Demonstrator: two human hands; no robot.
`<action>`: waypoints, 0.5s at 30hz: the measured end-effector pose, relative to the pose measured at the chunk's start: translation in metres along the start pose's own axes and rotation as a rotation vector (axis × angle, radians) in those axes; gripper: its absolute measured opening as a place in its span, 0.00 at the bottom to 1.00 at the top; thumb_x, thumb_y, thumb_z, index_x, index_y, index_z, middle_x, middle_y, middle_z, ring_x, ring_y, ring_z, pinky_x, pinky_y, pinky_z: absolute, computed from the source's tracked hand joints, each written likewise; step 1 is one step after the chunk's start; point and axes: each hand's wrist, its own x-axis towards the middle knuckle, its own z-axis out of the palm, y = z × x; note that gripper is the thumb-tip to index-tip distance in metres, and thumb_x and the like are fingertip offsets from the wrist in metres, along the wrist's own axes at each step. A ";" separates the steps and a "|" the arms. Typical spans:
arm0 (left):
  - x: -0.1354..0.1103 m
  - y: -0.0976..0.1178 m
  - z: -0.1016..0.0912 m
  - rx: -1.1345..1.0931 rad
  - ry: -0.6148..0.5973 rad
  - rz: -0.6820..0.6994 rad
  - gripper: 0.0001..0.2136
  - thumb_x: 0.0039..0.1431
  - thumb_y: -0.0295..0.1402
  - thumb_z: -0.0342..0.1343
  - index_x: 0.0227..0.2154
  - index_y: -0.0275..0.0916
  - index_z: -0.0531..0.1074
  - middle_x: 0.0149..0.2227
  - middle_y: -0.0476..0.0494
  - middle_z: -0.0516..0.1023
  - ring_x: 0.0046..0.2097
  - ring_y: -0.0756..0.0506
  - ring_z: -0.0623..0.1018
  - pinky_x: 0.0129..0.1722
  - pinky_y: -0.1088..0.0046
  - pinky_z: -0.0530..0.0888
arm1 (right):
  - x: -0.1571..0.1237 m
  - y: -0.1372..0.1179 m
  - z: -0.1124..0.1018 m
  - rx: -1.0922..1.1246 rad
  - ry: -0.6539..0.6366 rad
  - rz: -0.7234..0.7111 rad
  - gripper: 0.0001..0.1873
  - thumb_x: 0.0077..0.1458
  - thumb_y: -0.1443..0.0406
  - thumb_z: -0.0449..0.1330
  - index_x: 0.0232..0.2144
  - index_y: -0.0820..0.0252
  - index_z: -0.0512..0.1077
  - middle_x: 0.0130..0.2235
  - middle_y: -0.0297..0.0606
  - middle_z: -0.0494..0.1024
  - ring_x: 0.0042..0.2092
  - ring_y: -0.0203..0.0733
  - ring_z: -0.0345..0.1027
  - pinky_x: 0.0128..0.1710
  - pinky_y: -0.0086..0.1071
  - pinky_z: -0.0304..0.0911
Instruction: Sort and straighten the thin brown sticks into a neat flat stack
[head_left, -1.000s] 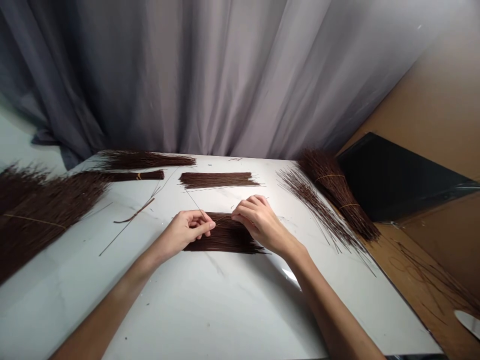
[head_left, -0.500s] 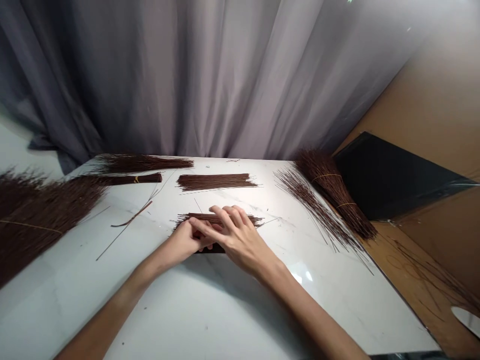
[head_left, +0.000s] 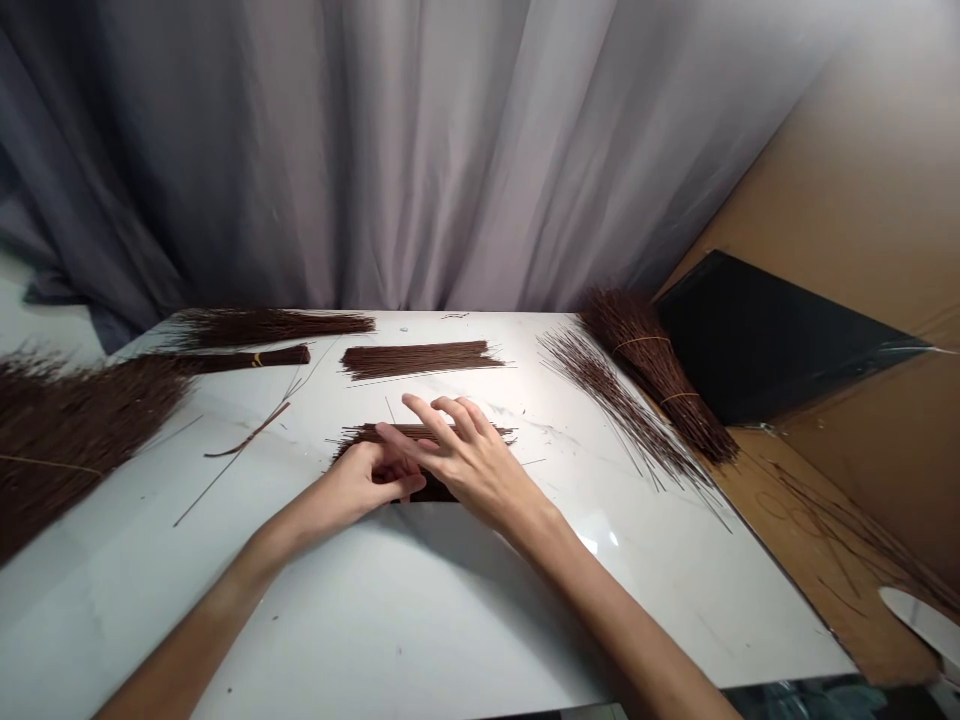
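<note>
A bundle of thin brown twigs (head_left: 358,436) lies crosswise on the white table, largely covered by my hands. At its near side my left hand (head_left: 367,478) is closed, with the fingers curled and the thumb stretched along them. What it grips, if anything, is hidden. Over the bundle's middle is my right hand (head_left: 480,462), its fingers apart and reaching forward, with the index finger close to the left fingers. A dark strip (head_left: 436,490) shows between the hands at the near side of the bundle; I cannot tell whether it is twigs.
Another trimmed twig bundle (head_left: 420,359) lies farther back. Large twig bundles stand left (head_left: 82,440) and right (head_left: 652,370), with loose twigs (head_left: 630,410) beside the right one. A taped bundle (head_left: 281,357) and stray stalks (head_left: 240,445) lie left. A grey curtain (head_left: 420,150) hangs behind.
The view has shifted slightly. My left thumb now stretches out more to the right, and my right fingers have lifted and spread a little. The twig bundles lie as before.
</note>
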 end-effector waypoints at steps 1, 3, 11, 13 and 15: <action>0.000 0.000 0.000 0.015 -0.004 -0.006 0.12 0.61 0.43 0.61 0.36 0.38 0.78 0.31 0.46 0.78 0.33 0.45 0.76 0.32 0.71 0.70 | -0.001 0.000 0.002 -0.004 -0.007 0.012 0.25 0.67 0.70 0.53 0.65 0.56 0.61 0.67 0.45 0.61 0.61 0.52 0.57 0.62 0.47 0.58; 0.000 -0.001 0.000 0.046 0.014 -0.028 0.13 0.61 0.44 0.61 0.30 0.38 0.76 0.28 0.47 0.78 0.31 0.46 0.74 0.30 0.72 0.68 | -0.002 0.001 0.006 -0.013 -0.022 0.048 0.21 0.67 0.69 0.53 0.61 0.61 0.66 0.67 0.49 0.62 0.64 0.54 0.54 0.63 0.48 0.56; -0.001 -0.002 -0.007 0.040 0.123 -0.049 0.13 0.61 0.46 0.61 0.33 0.40 0.77 0.29 0.48 0.78 0.32 0.47 0.74 0.30 0.73 0.66 | -0.009 0.018 0.015 0.048 -0.124 0.130 0.09 0.64 0.74 0.55 0.40 0.59 0.74 0.51 0.44 0.74 0.56 0.53 0.61 0.57 0.46 0.58; -0.001 -0.001 -0.009 0.055 0.149 -0.035 0.14 0.62 0.47 0.60 0.34 0.41 0.77 0.30 0.47 0.78 0.33 0.46 0.74 0.33 0.72 0.67 | -0.010 0.021 0.018 0.068 -0.139 0.142 0.10 0.64 0.74 0.55 0.40 0.58 0.74 0.49 0.42 0.75 0.54 0.52 0.61 0.56 0.46 0.57; -0.001 0.000 -0.010 0.065 0.162 -0.024 0.15 0.63 0.48 0.59 0.34 0.41 0.77 0.31 0.47 0.79 0.35 0.45 0.76 0.35 0.71 0.68 | -0.010 0.022 0.020 0.080 -0.151 0.146 0.11 0.65 0.74 0.54 0.39 0.57 0.74 0.47 0.41 0.75 0.52 0.51 0.62 0.55 0.45 0.57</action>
